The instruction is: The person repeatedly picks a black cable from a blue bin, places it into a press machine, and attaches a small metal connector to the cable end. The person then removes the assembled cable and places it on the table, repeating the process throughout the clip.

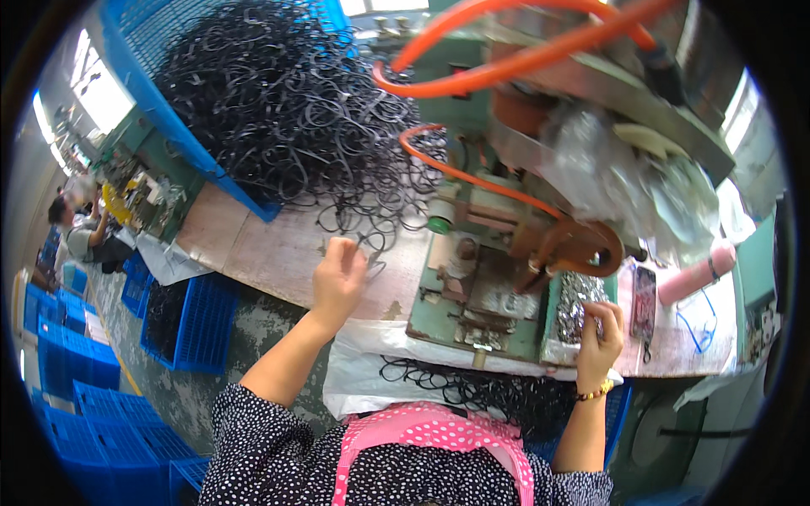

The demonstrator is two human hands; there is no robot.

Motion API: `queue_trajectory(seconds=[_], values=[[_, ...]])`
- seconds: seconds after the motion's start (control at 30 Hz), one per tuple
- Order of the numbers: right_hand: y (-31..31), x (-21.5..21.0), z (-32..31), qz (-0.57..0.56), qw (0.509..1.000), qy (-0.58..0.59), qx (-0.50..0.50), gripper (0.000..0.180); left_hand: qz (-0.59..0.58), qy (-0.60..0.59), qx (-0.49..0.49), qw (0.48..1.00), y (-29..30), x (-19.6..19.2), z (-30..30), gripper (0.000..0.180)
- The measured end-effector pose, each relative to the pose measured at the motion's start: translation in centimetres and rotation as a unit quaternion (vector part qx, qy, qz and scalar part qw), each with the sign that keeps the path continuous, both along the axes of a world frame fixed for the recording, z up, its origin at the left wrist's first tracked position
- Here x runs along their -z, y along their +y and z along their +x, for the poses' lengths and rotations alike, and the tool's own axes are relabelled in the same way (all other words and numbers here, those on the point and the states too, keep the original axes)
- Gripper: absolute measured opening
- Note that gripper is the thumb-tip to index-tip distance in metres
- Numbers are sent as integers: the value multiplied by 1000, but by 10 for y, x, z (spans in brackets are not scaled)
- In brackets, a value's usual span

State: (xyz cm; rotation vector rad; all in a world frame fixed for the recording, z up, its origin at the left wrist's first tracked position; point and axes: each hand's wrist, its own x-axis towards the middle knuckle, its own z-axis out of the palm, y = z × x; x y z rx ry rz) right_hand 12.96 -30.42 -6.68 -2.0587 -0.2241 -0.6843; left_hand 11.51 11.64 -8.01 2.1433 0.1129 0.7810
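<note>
My left hand [337, 278] rests on the wooden bench [270, 253], fingers pinched on a thin black loop at the edge of a big tangled pile of black bands [287, 110]. That pile spills out of a tilted blue crate [156, 101]. My right hand [601, 327] reaches into a small tray of shiny metal clips [575, 299] beside a green press machine [481, 287]; its fingers are curled on the clips, and whether one is held I cannot tell. More black loops [472, 388] lie in a white plastic sheet at my lap.
Orange hoses [506, 51] arch over the machine. A pink roll [696, 274] and a blue loop lie at the bench's right end. Several blue crates [181, 320] stand on the floor to the left. Another person [80, 236] sits far left.
</note>
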Motion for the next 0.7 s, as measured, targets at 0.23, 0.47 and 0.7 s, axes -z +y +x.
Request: queue_trajectory(seconds=[0.23,0.47,0.7], values=[[59,-47,-14,171,980,-4,-106,18,-32,86,8,996,-18,-12,-5,27],[111,-58,-14,265,946,35,-183,45,-239,-138,265,924,-95,-127,-32,21],[121,-57,-18,344,910,78,-216,58,-243,-162,312,904,-108,-144,-4,20]])
